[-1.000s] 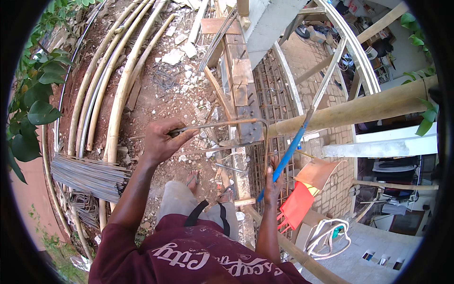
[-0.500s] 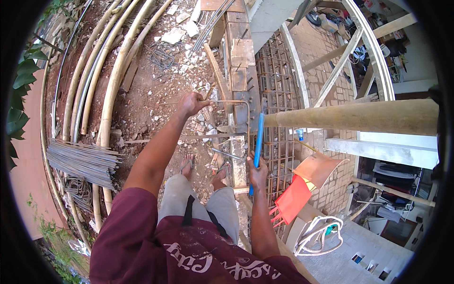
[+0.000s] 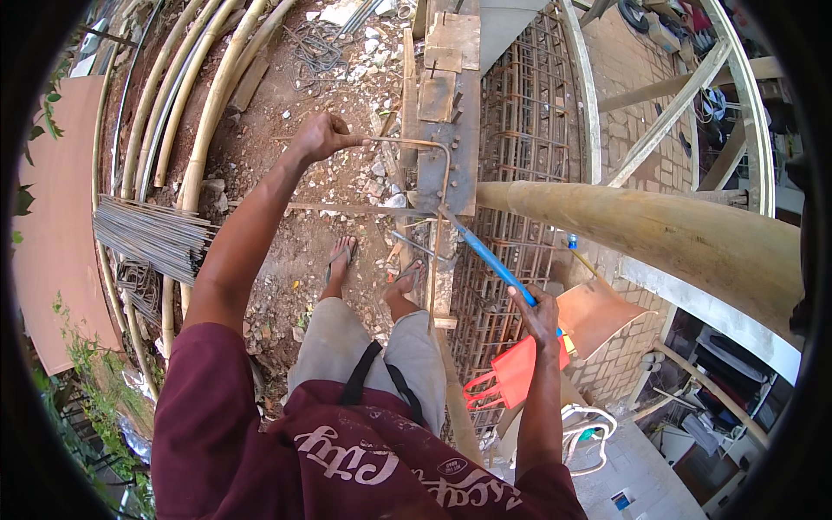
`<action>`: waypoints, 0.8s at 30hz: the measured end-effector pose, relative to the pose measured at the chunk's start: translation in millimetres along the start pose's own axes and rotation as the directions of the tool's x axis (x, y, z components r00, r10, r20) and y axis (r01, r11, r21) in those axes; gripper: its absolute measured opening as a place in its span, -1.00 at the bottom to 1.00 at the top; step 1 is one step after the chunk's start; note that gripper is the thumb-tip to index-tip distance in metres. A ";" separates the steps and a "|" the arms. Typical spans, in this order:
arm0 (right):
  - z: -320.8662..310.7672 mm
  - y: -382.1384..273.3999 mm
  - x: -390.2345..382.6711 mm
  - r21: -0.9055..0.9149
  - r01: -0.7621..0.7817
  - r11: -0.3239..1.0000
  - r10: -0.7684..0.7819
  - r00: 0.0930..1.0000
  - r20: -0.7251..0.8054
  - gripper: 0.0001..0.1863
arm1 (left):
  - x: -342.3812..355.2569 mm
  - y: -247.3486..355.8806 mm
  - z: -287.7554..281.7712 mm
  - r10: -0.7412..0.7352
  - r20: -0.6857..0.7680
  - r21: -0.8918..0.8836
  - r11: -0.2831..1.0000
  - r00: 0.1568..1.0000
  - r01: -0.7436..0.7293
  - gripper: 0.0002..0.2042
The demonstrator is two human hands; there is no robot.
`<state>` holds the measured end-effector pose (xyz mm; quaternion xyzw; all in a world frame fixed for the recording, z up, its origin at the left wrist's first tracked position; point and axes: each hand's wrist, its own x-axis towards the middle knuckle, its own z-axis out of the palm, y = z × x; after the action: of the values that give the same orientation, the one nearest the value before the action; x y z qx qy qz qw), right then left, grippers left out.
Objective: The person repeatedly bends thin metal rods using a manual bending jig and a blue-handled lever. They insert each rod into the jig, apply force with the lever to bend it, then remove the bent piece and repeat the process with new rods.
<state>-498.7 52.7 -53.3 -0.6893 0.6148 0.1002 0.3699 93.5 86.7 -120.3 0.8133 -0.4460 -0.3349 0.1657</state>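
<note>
My left hand [image 3: 322,139] is closed on one end of a thin steel reinforcing rod [image 3: 435,260], which has a square bend. From that hand the rod runs across a bending bench [image 3: 464,173] with a dark metal plate and upright pins, then turns down towards me. My right hand [image 3: 539,315] grips the lower part of a blue-handled bar bender [image 3: 492,254]. The tool slants up and left, its dark head at the rod beside the plate's near edge. Whether the head hooks around the rod I cannot tell.
Bamboo poles [image 3: 217,104] and a bundle of cut rods [image 3: 152,236] lie at left. Right of the bench is a long rebar cage [image 3: 529,113]; a thick bamboo pole [image 3: 641,225] crosses above it. An orange-red bag [image 3: 511,373] lies near my right arm. Rubble covers the ground.
My right hand has moved right and the blue bender has swung from near upright to a slant, its handle outward. My left hand, still holding the rod, sits farther left and up.
</note>
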 end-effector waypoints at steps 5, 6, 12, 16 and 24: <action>-48.2 -10.4 58.6 -0.181 0.140 0.973 -0.113 0.982 0.151 -0.34 | -4.3 7.7 -2.5 -0.030 0.024 0.029 0.999 0.999 0.030 -0.38; -49.6 -11.4 64.1 -0.194 0.173 0.966 -0.157 0.983 0.094 -0.33 | -4.5 8.1 -2.1 -0.029 -0.002 0.031 0.999 1.000 0.029 -0.38; -17.9 -2.7 49.1 -0.143 0.091 0.986 -0.066 0.983 0.169 -0.29 | -10.4 6.3 0.5 -0.092 -0.003 0.012 0.996 0.996 0.092 -0.40; -1.7 1.0 36.9 -0.152 0.125 0.980 -0.128 0.992 -0.012 -0.29 | -62.9 29.8 36.4 0.244 -0.555 0.309 0.948 0.795 -0.075 -0.39; 18.5 36.2 44.4 -0.207 0.175 0.963 -0.200 0.974 -0.108 -0.29 | -283.0 104.7 284.9 -0.002 0.628 -0.773 0.111 0.778 0.625 -0.36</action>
<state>-516.3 31.2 -106.7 -0.7825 0.5563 0.0804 0.2678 -275.2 274.4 -153.8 0.4839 0.0371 -0.7541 0.4425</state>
